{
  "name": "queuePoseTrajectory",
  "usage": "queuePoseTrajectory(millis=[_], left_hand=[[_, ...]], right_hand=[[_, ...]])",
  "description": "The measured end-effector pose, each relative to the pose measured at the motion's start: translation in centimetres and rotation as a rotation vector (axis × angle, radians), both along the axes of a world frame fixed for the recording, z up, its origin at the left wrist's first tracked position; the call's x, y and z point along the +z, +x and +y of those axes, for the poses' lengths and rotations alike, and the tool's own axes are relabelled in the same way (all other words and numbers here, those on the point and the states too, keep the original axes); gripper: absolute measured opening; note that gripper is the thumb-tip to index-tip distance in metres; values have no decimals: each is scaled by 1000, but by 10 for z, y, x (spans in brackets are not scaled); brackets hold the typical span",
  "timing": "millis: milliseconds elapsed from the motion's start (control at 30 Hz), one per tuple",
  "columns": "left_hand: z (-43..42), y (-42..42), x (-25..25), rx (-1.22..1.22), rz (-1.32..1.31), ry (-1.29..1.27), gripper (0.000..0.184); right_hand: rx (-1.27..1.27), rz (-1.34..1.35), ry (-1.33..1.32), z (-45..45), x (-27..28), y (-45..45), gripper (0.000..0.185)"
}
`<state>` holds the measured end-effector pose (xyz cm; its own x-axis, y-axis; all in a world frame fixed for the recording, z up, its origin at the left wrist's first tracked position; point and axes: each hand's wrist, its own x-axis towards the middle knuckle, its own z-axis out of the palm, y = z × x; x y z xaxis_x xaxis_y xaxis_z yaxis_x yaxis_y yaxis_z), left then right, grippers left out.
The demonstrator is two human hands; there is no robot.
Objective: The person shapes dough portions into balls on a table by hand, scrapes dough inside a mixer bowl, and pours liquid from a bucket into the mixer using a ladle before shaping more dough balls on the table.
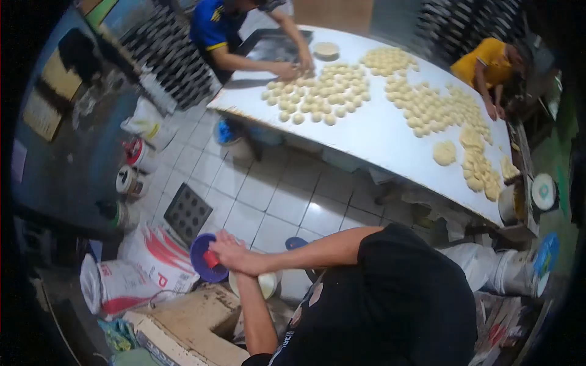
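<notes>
Tiled floor [287, 201], red object [211, 259] against overlapping hands [237, 256], purple bowl [200, 248] behind

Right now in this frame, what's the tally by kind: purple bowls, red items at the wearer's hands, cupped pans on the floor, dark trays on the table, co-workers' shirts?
Purple bowl: 1
Red item at the hands: 1
Cupped pan: 1
Dark tray: 1
Co-workers' shirts, blue shirt and yellow shirt: 2
Total: 6
</notes>
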<state>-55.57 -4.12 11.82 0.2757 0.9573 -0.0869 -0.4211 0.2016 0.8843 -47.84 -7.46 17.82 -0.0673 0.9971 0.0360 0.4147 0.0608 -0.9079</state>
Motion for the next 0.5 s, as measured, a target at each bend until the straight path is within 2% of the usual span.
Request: queuePoseTrajectory(millis=[33,100,133,167,200,233,300,333,367,400,433,467,500], left_hand=[[-20,23,-24,-97,52,-7,84],[-86,97,41,-132,47,-54,86],[-101,131,69,-152,39,-92,88],[-92,146,66,-188,47,-80,88],[-76,154,55,-234,64,-129,90],[-68,160,48,-266,87,-187,93],[-48,210,96,-431,147,-325,98],[-65,246,124,-465,42,-435,96],[-88,283,143,-493,-63,-549,93],[-103,315,145,-686,-27,-364,90],[-119,347,146,-875,8,-176,88],[-149,384,156,-847,28,-139,72],[-157,425,143,-821,198,176,65]], right_hand=[[-110,122,-237,-6,15,22,70],[-212,157,-160,-41,47,75,72],[-222,196,-250,-52,64,103,75],[-235,232,-339,-62,80,132,79],[-265,245,-339,-80,69,142,79],[-279,318,-62,-101,47,146,79],[-311,380,546,-129,39,184,73],[-413,313,601,-131,9,224,68],[-533,205,473,-140,-19,271,62],[-631,98,333,-149,-47,318,55],[-730,-41,7,-172,-60,365,48],[-775,-139,-251,-205,-49,401,37],[-938,107,-89,-234,-73,428,37]])
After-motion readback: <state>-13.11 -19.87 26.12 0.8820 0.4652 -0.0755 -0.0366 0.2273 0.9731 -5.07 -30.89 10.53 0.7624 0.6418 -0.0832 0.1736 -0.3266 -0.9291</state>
